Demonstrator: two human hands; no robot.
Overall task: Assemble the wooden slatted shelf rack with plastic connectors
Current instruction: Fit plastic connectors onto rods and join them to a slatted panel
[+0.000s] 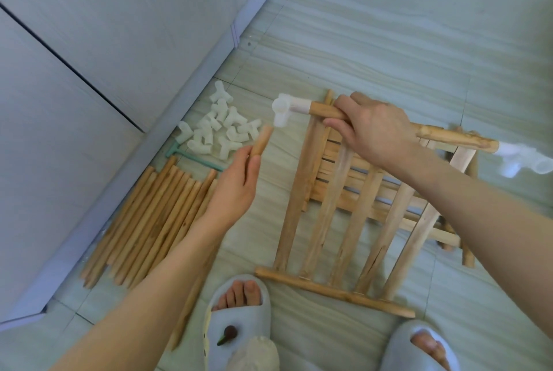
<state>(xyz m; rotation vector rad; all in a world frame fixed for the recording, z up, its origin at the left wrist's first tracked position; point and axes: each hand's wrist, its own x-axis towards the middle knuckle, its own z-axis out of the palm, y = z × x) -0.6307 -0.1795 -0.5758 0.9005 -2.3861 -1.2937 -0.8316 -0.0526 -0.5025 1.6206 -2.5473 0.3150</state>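
My right hand [372, 128] grips the top rail of a wooden slatted panel [338, 206], which is tilted up off the floor. A white plastic connector [288, 108] sits on the rail's left end, and another white connector [526, 161] on its right end. My left hand [236, 188] holds a long wooden rod [260, 141]; its upper tip is close below the left connector's open socket, apart from it. More slatted panels [338, 188] lie stacked under the raised one.
A pile of loose white connectors [221, 125] lies by the wall, with a green mallet-like tool [191, 156] beside it. Several wooden rods [149, 221] lie in a row along the grey baseboard. Two slippered feet [239, 316] stand at the bottom.
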